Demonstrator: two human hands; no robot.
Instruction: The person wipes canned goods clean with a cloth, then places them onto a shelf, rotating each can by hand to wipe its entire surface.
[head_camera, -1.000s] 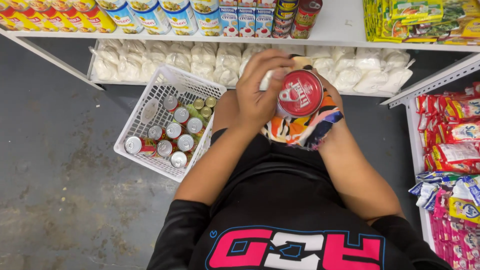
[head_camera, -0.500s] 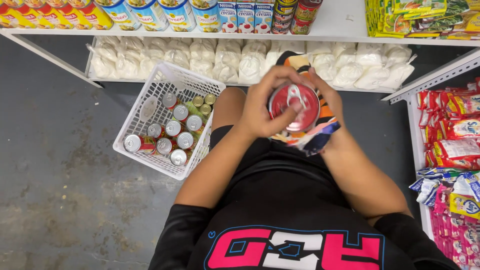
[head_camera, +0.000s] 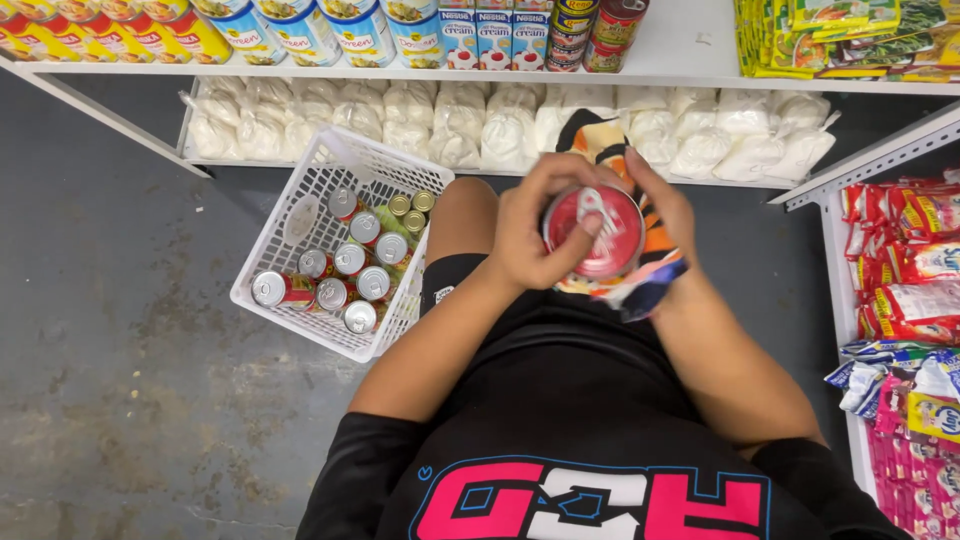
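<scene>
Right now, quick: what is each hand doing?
Left hand: closed around the red can, thumb across its top.
Right hand: pressing a colourful cloth against the can's other side.

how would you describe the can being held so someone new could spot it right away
Look below the white shelf of tins, just right of the white basket on the floor. The red can sits between the left hand and right hand, red top facing up, unlike the basket's silver-topped cans.

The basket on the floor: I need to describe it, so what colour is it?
White, an open plastic lattice basket, seen in the head view.
</scene>
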